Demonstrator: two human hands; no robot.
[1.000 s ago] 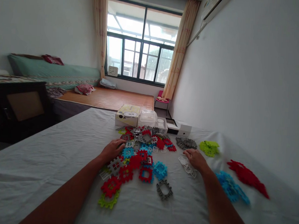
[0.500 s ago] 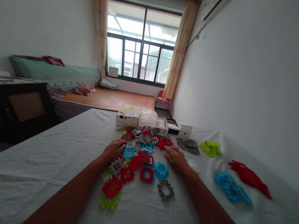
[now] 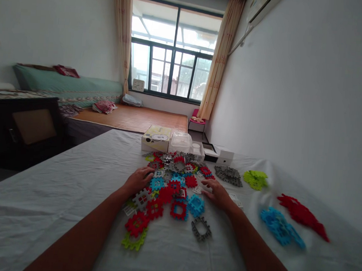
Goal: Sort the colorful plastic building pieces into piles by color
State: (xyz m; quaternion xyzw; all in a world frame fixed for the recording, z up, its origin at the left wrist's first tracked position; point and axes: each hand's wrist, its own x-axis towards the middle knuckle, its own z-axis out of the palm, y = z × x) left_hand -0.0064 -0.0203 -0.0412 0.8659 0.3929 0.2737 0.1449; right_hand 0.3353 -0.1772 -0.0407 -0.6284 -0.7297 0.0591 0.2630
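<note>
A loose heap of toothed plastic building pieces in red, blue, grey, lime green and white lies in front of me. My left hand (image 3: pixel 139 180) rests at the heap's left edge, fingers stretched out beside a white window piece (image 3: pixel 159 173) and a blue piece (image 3: pixel 157 184). On the heap's right side, my right hand (image 3: pixel 216 193) has its fingers and thumb apart, close to a small white window piece (image 3: pixel 197 189); whether it touches that piece I cannot tell. A red piece (image 3: pixel 192 181) lies just left of this. Nearer me is a grey frame piece (image 3: pixel 201 229).
Sorted piles stand to the right: grey (image 3: pixel 228 176), lime green (image 3: pixel 255 180), red (image 3: pixel 302 216) and blue (image 3: pixel 282 226), plus white pieces (image 3: pixel 236 200). Behind the heap are a yellow-white box (image 3: pixel 156 138), a clear plastic container (image 3: pixel 181 141) and a black-and-white box (image 3: pixel 210 153).
My right hand has drawn slightly right and its fingers have spread. By it, a red piece and small white window pieces have shifted in the heap. My left hand stays almost still.
</note>
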